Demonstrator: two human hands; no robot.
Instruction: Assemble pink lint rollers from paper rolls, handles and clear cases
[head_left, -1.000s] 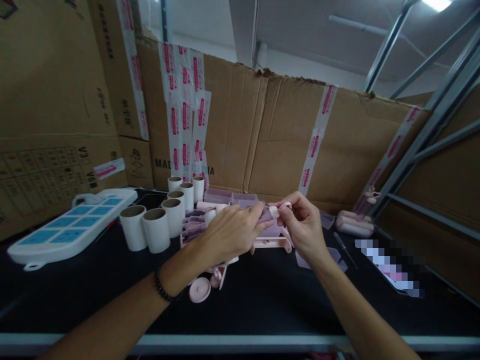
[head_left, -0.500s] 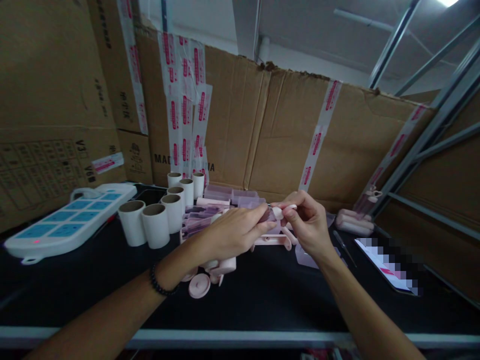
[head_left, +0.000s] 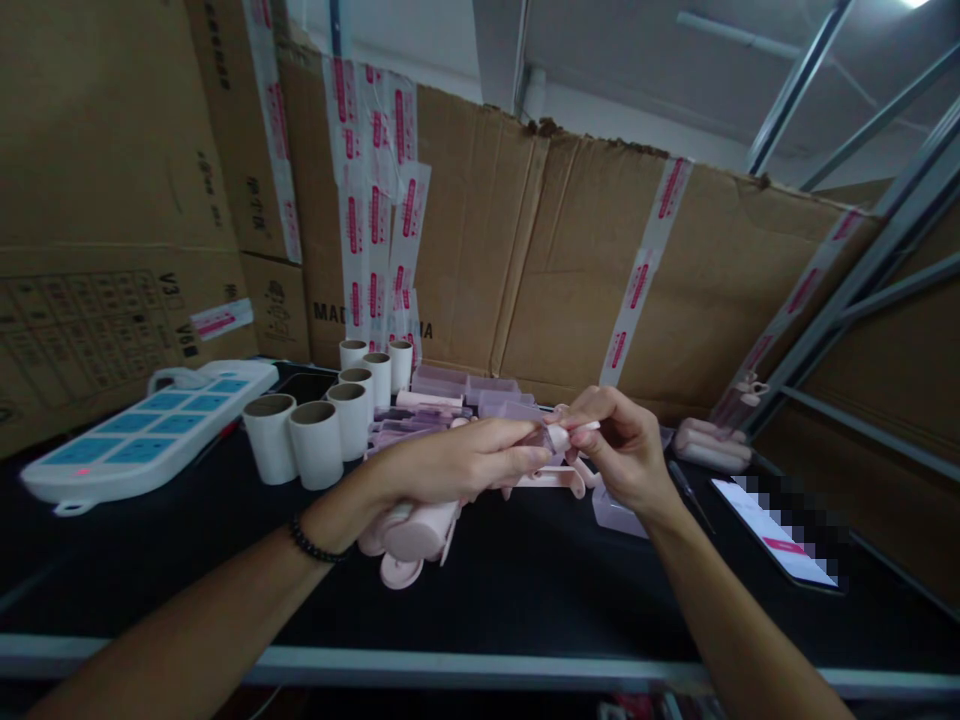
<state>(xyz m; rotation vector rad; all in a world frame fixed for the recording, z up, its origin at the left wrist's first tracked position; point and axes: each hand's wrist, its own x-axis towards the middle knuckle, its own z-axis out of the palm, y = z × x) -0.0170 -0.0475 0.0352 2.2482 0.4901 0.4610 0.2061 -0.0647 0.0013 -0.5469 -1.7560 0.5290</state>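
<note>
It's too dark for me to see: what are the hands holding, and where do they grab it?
Both hold one small pink piece. The left hand pinches its left end, the right hand its right end.

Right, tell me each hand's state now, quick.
Left hand: closed around a pink piece.
Right hand: closed, pinching a small pink part.

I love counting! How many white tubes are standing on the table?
7 tubes, upright in one cluster: two in front, one just behind them, and four farther back. More could be hidden behind these.
</note>
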